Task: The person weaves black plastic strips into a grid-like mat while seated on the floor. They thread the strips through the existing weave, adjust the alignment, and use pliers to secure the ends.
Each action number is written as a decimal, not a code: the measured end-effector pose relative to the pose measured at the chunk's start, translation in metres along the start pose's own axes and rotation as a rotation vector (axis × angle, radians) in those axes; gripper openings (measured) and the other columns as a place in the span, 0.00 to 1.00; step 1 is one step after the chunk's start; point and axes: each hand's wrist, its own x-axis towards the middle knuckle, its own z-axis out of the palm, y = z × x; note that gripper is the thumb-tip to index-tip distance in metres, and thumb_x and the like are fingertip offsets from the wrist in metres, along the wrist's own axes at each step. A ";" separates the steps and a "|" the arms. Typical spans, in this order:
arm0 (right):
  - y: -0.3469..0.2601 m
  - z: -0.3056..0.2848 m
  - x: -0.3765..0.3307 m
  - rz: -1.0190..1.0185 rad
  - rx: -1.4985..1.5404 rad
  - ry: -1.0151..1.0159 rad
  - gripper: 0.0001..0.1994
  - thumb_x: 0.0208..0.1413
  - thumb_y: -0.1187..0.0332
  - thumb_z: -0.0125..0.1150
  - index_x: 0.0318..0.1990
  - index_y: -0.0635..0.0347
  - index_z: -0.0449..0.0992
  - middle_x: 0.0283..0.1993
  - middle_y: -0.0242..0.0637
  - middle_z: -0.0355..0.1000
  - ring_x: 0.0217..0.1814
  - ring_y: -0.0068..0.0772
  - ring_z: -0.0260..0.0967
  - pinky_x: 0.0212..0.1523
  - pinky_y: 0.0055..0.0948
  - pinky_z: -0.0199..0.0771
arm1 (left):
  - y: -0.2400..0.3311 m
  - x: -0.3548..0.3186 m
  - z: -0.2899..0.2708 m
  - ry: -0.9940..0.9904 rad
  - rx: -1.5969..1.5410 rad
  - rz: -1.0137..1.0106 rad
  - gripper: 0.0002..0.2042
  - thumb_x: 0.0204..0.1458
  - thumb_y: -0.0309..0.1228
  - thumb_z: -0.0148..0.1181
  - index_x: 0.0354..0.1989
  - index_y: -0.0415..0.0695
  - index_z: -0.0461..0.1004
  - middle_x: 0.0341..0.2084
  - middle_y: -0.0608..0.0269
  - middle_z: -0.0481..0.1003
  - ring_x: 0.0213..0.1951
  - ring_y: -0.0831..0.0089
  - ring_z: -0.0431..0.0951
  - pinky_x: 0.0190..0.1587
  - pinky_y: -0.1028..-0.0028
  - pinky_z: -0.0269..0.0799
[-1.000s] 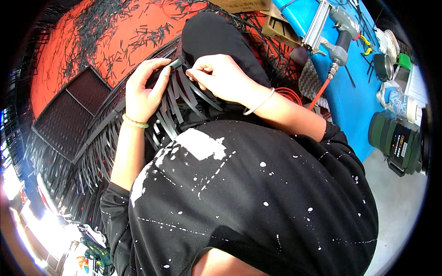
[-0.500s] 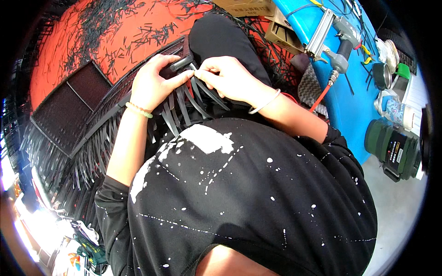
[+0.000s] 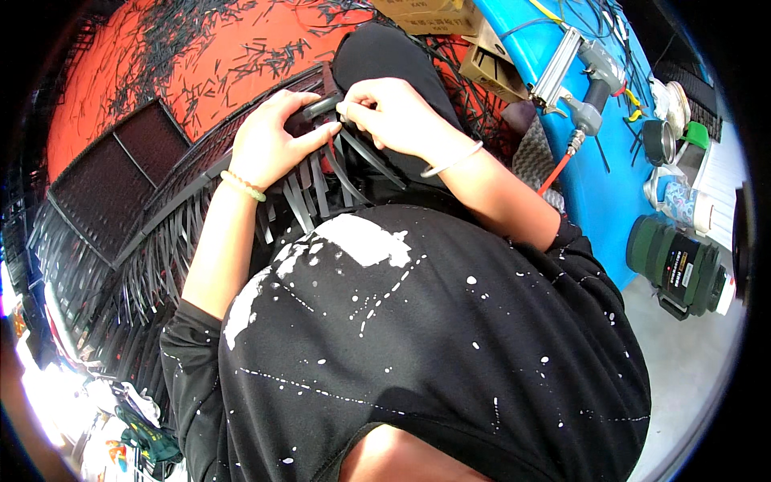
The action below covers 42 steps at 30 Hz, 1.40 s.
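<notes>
Top ctr.: L hand gripped dark rim, w/ black strips below; R hand, pinched closed (contents unclear), had risen from L thumb toward rim's end, shifting work there. Upper R: grey air tool on bench.

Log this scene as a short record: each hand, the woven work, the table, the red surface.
Left hand: left hand, thumb and fingers around a dark edge
Right hand: right hand, fingers bunched at the edge's near end; whether they pinch a strip is unclear
Woven work: black mesh, with loose flat strips hanging toward the person
Table: blue table, bearing a grey air tool joined to a red hose
Red surface: red surface, strewn with black scraps
</notes>
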 end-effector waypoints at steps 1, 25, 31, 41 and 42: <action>-0.002 0.000 0.001 0.005 -0.026 0.012 0.13 0.63 0.62 0.59 0.36 0.65 0.80 0.23 0.33 0.72 0.18 0.23 0.66 0.22 0.26 0.67 | 0.001 0.000 -0.001 -0.004 0.001 -0.017 0.22 0.49 0.42 0.72 0.49 0.42 0.78 0.38 0.59 0.78 0.42 0.66 0.81 0.48 0.71 0.74; 0.008 0.008 -0.005 -0.287 -0.291 0.310 0.11 0.53 0.61 0.67 0.31 0.59 0.83 0.27 0.41 0.79 0.30 0.42 0.78 0.33 0.36 0.77 | -0.020 0.032 -0.004 -0.104 -0.527 -0.076 0.10 0.59 0.28 0.64 0.46 0.37 0.81 0.40 0.66 0.80 0.43 0.78 0.78 0.51 0.79 0.72; 0.004 0.007 -0.010 -0.278 -0.188 0.315 0.09 0.52 0.64 0.68 0.35 0.59 0.81 0.29 0.40 0.79 0.32 0.41 0.78 0.35 0.36 0.76 | -0.015 0.033 -0.007 0.018 -0.870 -0.400 0.09 0.60 0.33 0.63 0.43 0.43 0.83 0.29 0.75 0.79 0.33 0.88 0.75 0.34 0.85 0.69; 0.005 0.004 -0.007 -0.245 -0.058 0.251 0.11 0.55 0.69 0.67 0.45 0.60 0.79 0.34 0.39 0.80 0.25 0.34 0.77 0.31 0.31 0.76 | -0.017 0.031 -0.013 -0.078 -0.995 -0.328 0.11 0.66 0.37 0.53 0.48 0.45 0.77 0.46 0.62 0.82 0.33 0.87 0.76 0.36 0.86 0.69; 0.003 0.003 -0.008 -0.196 -0.024 0.216 0.12 0.56 0.68 0.66 0.46 0.60 0.79 0.34 0.38 0.80 0.23 0.32 0.76 0.28 0.29 0.76 | -0.016 0.030 -0.014 -0.090 -0.998 -0.314 0.12 0.67 0.37 0.52 0.48 0.45 0.76 0.46 0.61 0.82 0.33 0.87 0.77 0.36 0.86 0.69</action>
